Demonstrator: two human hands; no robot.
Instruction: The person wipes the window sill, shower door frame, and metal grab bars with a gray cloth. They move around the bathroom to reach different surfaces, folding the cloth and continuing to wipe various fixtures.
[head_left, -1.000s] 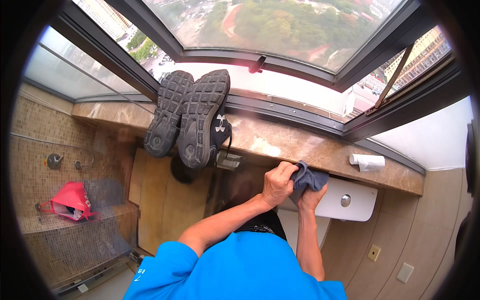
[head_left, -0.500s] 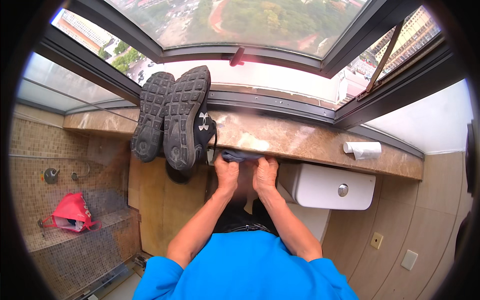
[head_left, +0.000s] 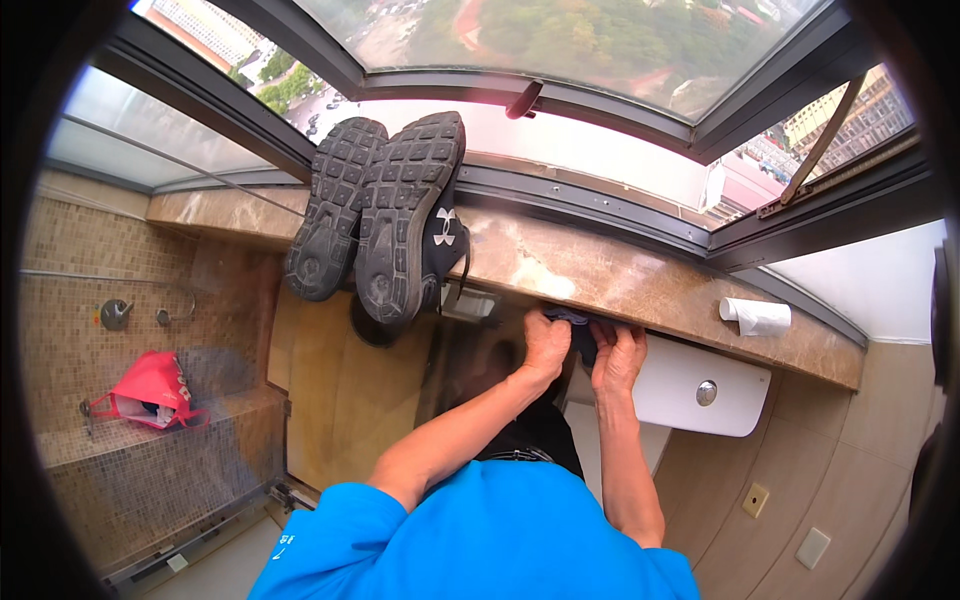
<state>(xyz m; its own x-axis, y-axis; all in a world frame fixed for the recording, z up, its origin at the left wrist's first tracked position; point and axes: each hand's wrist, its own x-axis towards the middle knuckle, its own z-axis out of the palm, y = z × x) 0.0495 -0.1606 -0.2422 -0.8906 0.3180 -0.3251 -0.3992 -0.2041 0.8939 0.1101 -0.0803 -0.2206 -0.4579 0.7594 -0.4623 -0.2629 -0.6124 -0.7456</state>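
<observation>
Hands (head_left: 546,345) (head_left: 619,360) moved right, holding seemingly blue-grey cloth (head_left: 582,338).

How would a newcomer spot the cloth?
Find the brown marble sill under the open window. At its near edge, between the left hand and right hand, is the cloth: crumpled and dark, unlike the smooth white cistern to its right.

Daylight enters through the open window (head_left: 545,55) at the top; beyond it, we see a pale surface (head_left: 560,140) nearly bleached out, with a white glare patch on the marble sill (head_left: 620,275). Under that edge, shadow obscures detail in the dark cloth (head_left: 582,345). We note distant greenery (head_left: 620,35) soft and hazy, straight lines bowing near the rim, and a black circular border edged faintly blue
</observation>
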